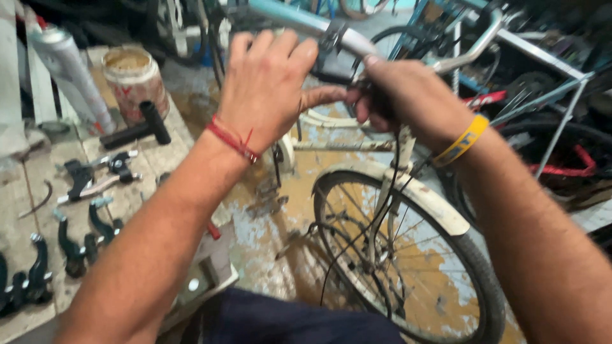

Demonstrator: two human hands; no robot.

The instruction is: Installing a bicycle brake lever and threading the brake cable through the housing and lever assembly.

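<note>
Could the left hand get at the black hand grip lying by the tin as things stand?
Probably yes: the left hand sits on the handlebar, and nothing blocks the way to the black hand grip beside the tin.

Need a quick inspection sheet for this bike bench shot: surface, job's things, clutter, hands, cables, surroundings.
Surface: worn floor with patchy paint; tiled bench at left.
Job's things: bicycle handlebar, pale, with a dark clamp part under the hands; front wheel and cream mudguard below.
Clutter: brake levers and dark brake arms spread on the bench; black grip; tub of brownish paste; silver spray can.
Grippers: left hand wrapped over the bar; right hand closed around a black part at the bar.
Cables: black cable hanging from the right hand down past the fork.
Surroundings: more bicycle frames and wheels stacked behind.
</note>
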